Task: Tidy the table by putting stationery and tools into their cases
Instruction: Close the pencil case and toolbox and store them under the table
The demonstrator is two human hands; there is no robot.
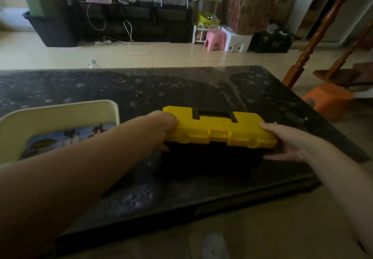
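Counter (201, 89): dark, speckled slab, running across the whole middle of the view, pale floor showing beyond its far edge and below its near edge.

Cream panel (50, 115): rounded corners, printed picture on its near part, lying on the counter's left side. Your left forearm is crossing in front of it. You cannot tell from here whether it is a case or a lid.

Toolbox (222, 131): yellow lid over a black base (212, 158), sitting on the counter right of centre, just beside the cream panel but apart from it. The lid is lying closed on the base. A black handle recess (214, 114) is showing along the far edge of the lid.

Left hand (163, 129): you are gripping the left end of the toolbox, fingers curled round the lid's corner, one fingertip showing below the yellow edge.

Right hand (290, 143): you are holding the right end, thumb lying on top of the lid's corner and fingers (270, 156) reaching under against the black base.

Orange stool (327, 99): standing on the floor off the counter's right edge.
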